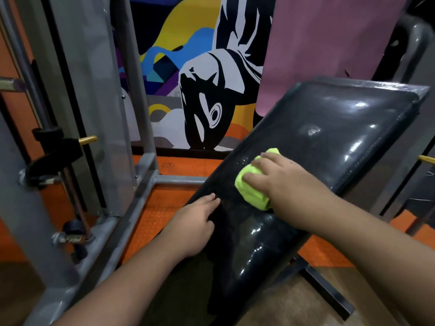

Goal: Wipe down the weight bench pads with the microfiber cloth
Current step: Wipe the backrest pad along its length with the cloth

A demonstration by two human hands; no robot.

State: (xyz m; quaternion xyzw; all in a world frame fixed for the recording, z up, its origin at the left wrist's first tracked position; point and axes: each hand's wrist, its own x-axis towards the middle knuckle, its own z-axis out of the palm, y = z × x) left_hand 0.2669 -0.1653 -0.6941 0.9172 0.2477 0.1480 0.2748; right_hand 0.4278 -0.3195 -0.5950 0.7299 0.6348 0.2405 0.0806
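Glossy black bench pad (329, 137), perhaps damp, under bunched lime cloth (250, 187).

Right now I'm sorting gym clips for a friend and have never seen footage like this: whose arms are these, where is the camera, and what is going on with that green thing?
There is one picture, taken by a wide-angle camera worn on a person's head, looking forward and down, so the two bare arms reaching in from the bottom are that person's own. No machine is doing the work. The black shiny slab running up to the right is a weight bench pad, tilted upward. The right hand presses a bunched lime-green microfiber cloth onto the pad's middle, fingers curled over it. The left hand rests on the pad's left edge and holds nothing. To the left stands a grey metal frame on an orange floor, with a painted mural on the wall behind.
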